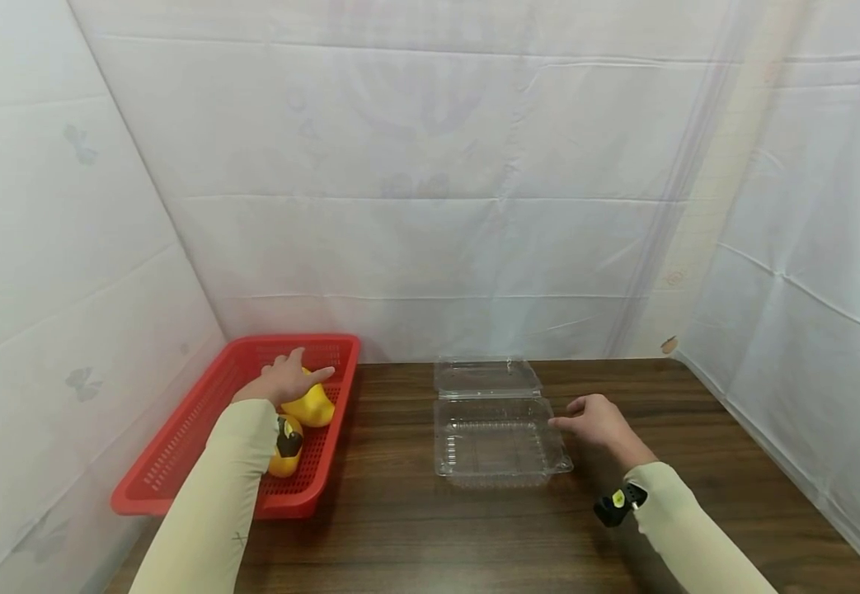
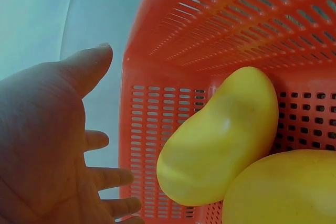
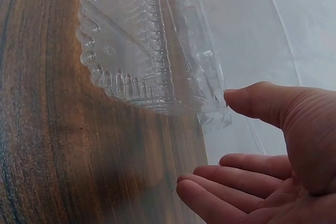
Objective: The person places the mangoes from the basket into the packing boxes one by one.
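Observation:
Two smooth yellow mangoes lie in a red plastic basket [image 1: 348,388] on the left: one mango [image 1: 316,408] toward the back, another mango [image 1: 281,467] nearer the front, partly behind the wrist camera. Above the back mango, my left hand [image 1: 281,382] is spread with thumb and fingers apart; the left wrist view shows a gap between it and the mango [image 2: 220,140]. A clear plastic clamshell box [image 1: 500,445] stands with its lid [image 1: 485,378] folded back. Beside its right rim is my right hand [image 1: 596,419], fingers extended and thumb tip at the rim, holding nothing.
The box and basket stand on a dark wood-grain table [image 1: 400,528]. White sheeting [image 1: 430,206] hangs behind the table and along both sides. The basket's perforated walls [image 2: 157,145] rise around the mangoes.

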The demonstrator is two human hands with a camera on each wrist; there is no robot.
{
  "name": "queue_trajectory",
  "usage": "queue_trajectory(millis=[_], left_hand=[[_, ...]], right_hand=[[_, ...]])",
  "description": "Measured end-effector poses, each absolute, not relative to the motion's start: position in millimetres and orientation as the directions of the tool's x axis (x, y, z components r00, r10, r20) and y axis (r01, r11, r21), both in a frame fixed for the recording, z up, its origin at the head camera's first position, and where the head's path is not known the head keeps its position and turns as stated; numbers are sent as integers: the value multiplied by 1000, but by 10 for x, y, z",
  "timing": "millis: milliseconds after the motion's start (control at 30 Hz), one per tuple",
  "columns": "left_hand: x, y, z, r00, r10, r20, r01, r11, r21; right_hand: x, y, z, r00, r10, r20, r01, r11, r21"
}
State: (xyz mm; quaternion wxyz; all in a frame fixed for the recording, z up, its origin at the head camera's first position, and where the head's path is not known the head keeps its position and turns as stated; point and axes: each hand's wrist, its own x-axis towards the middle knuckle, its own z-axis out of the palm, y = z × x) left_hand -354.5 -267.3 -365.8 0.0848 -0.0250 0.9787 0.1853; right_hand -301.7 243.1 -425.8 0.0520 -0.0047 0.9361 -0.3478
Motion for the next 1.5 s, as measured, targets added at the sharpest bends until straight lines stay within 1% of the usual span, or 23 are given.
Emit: queue_trajectory(millis=[100, 267, 567, 800, 1033, 1233, 1500], left_hand=[[-3544, -2679, -3654, -983, -12, -183, -80, 926, 370], [-3544, -2671, -3645, -982, -11, -187, -82, 923, 375], [-3548, -2666, -3666, -981, -21, -193, -96, 917, 388], [-3548, -2639, -3684, -981, -8, -196, -85, 919, 384], [-3545, -2619, -3686, -982, -15, -190, -87, 923, 375], [-3535, -2620, -3686, -982, -17, -189, -89, 922, 377], [-3552, -2628, -3714, -978, -26, -209, -108, 913, 393]], right_hand=[[-3024, 2432, -4278, -991, -31, -130, 68, 722, -688], [-3042, 2420, -4281, -988, -33, -152, 89, 678, -729], [-3045, 2368, -4263, -986, -61, -155, 77, 658, -749], [-3041, 2323, -4278, -985, -40, -166, 101, 645, -757], [-3012, 2301, -4280, -981, -45, -190, 110, 677, -727], [-3016, 2284, -4307, -978, -31, -207, 139, 643, -753], [-3029, 2265, -4347, -978, -38, -204, 143, 586, -797]])
